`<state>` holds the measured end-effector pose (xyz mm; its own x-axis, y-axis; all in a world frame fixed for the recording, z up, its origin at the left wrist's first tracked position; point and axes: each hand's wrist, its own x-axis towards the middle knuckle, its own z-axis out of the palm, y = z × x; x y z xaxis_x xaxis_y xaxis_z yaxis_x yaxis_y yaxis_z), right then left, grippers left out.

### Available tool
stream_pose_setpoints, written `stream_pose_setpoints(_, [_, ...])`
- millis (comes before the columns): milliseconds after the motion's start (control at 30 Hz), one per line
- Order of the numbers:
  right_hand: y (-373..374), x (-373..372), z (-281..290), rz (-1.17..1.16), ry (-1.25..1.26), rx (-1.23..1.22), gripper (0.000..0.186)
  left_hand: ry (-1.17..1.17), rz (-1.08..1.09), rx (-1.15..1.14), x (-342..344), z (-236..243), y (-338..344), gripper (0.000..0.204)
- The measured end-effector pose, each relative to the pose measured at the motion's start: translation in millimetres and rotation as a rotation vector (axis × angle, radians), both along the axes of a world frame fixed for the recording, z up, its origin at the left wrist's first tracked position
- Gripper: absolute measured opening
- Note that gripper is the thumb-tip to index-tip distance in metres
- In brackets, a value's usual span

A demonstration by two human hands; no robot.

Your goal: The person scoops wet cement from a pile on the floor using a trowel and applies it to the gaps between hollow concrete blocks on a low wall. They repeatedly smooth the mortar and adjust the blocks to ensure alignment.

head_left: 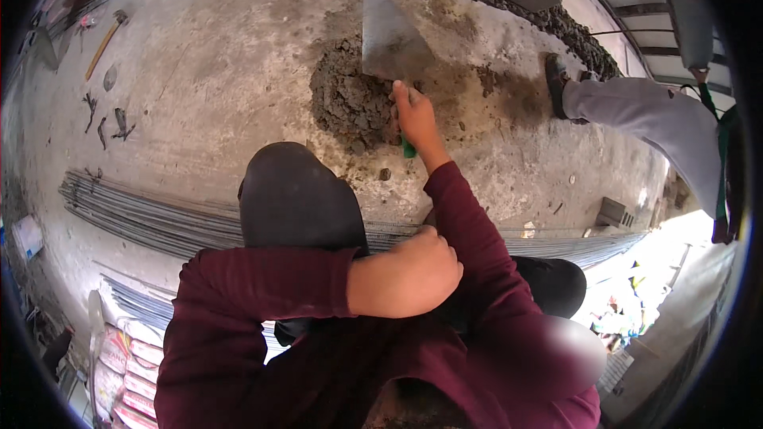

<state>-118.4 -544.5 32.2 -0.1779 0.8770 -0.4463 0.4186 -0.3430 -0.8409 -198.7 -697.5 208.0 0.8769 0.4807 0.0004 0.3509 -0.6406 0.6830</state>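
Note:
My right hand (416,121) grips the green handle of a trowel (389,32), my thumb lying along the top of the handle. The flat grey blade points away from me, over the far right part of a heap of wet mortar (343,95) on the concrete floor. Just below the heap, my right knuckles are close to the mortar. My left hand (409,274) is closed with its fingers curled in, in front of my body against my right sleeve; its palm is hidden, so I cannot tell whether it holds anything.
Another person's leg (644,103) stands at the right. A hammer (106,44) lies far left, above some tie wire scraps (121,123). Long steel rods (151,210) run across the floor under my knees. Stacked bags (131,373) are at the lower left, a grey block (613,213) at the right.

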Motion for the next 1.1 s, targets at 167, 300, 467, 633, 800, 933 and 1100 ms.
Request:
stream_pose_setpoints(167, [-33.0,115.2,-109.6,0.211,-0.412,-0.185,0.065,0.023,0.018,0.05,3.7,4.9,3.8,0.022])
stream_pose_setpoints(300, [-70.0,188.6,-104.2,0.014,-0.445,0.117,0.06,0.092,-0.001,0.078,4.7,12.3,0.9,0.026])
stream_pose_setpoints(467, [-100.5,242.0,-117.1,-0.01,-0.529,-0.188,0.045,0.106,0.034,0.055,6.1,13.6,-5.9,0.027])
stream_pose_setpoints(633, [-70.4,127.2,-177.0,0.157,-0.327,-0.151,0.037,0.085,0.046,-0.069,2.6,26.4,-4.8,0.023])
stream_pose_setpoints(800, [-14.3,63.8,-141.5,0.013,-0.133,-0.387,0.032,0.279,0.166,-0.14,-4.2,31.4,1.2,0.02])
stream_pose_setpoints(933, [-21.0,100.3,-133.5,0.025,-0.154,-0.324,0.029,0.191,0.212,-0.297,-0.3,59.0,-5.8,0.02])
stream_pose_setpoints(1100, [-40.2,92.3,-71.4,0.064,-0.403,0.013,0.033,0.106,0.294,-0.561,3.7,97.7,-9.7,0.018])
